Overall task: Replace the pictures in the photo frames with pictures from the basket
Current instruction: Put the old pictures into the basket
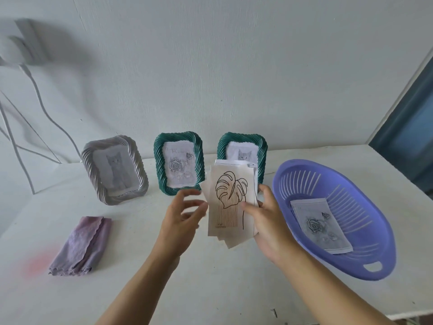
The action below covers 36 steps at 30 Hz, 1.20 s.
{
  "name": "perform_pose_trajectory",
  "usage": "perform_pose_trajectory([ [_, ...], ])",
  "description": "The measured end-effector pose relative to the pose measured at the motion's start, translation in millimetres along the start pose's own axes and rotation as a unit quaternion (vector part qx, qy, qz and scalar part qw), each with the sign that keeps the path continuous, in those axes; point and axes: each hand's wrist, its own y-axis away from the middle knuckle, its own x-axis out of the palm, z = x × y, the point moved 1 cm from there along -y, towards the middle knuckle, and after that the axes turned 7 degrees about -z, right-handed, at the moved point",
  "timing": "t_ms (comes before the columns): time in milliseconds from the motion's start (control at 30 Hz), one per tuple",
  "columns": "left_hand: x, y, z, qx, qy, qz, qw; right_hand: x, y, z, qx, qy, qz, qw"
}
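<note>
On table (pixel 210 277), back row along wall (pixel 210 66), left to right: left frame (pixel 114 170), middle frame (pixel 178 161), right frame (pixel 242 146). Before left frame: cloth (pixel 80 246). Far right: basket (pixel 365 207), one picture (pixel 321 225) lying inside. Between left hand (pixel 180 221) and right hand (pixel 269 226), before right frame: stack of pictures (pixel 230 200).

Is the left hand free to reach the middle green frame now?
Probably yes: the left hand holds nothing and hovers just before the middle green frame, with nothing between them. The right hand holds the pictures.

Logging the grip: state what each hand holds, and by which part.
The right hand pinches the stack of pictures by its lower right edge, thumb in front. The left hand holds nothing.
</note>
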Motion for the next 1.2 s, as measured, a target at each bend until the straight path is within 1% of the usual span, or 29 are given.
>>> perform_pose_trajectory([
  [33,5,2,0,-0.008,0.017,0.014,1.000,-2,-1,0,-0.001,-0.003,-0.001,1.000],
  [100,16,5,-1,0.008,0.021,0.025,0.999,-7,-3,3,-0.024,0.024,-0.007,0.999],
  [167,29,5,-5,0.042,-0.006,0.033,0.999,-14,-4,8,-0.066,0.086,-0.019,0.994],
  [233,43,1,-9,0.075,-0.050,0.044,0.995,-24,-6,15,-0.096,0.138,-0.014,0.986],
  [333,64,-9,-17,0.096,-0.080,0.076,0.989,-46,-12,30,-0.126,0.224,-0.015,0.966],
  [400,80,-17,-24,0.105,-0.092,0.115,0.983,-60,-17,40,-0.125,0.253,-0.012,0.959],
  [500,109,-20,-37,0.113,-0.092,0.162,0.976,-79,-25,54,-0.112,0.230,-0.010,0.967],
  [600,137,-21,-50,0.146,-0.070,0.155,0.975,-96,-32,68,-0.117,0.218,-0.043,0.968],
  [700,164,-19,-56,0.141,-0.016,0.147,0.979,-117,-39,80,-0.128,0.192,-0.097,0.968],
  [800,186,-19,-53,0.130,-0.016,0.139,0.982,-139,-46,89,-0.098,0.164,-0.135,0.972],
  [867,198,-18,-51,0.148,-0.047,0.147,0.977,-154,-54,89,-0.079,0.177,-0.145,0.970],
  [967,208,-18,-48,0.199,-0.120,0.154,0.960,-173,-66,81,-0.058,0.223,-0.152,0.961],
  [1033,209,-22,-43,0.233,-0.169,0.151,0.946,-181,-71,75,-0.042,0.279,-0.141,0.949],
  [1100,208,-28,-38,0.283,-0.234,0.156,0.917,-187,-74,67,-0.031,0.341,-0.116,0.933],
  [1200,212,-38,-30,0.323,-0.298,0.176,0.881,-191,-77,58,-0.005,0.396,-0.086,0.914],
])
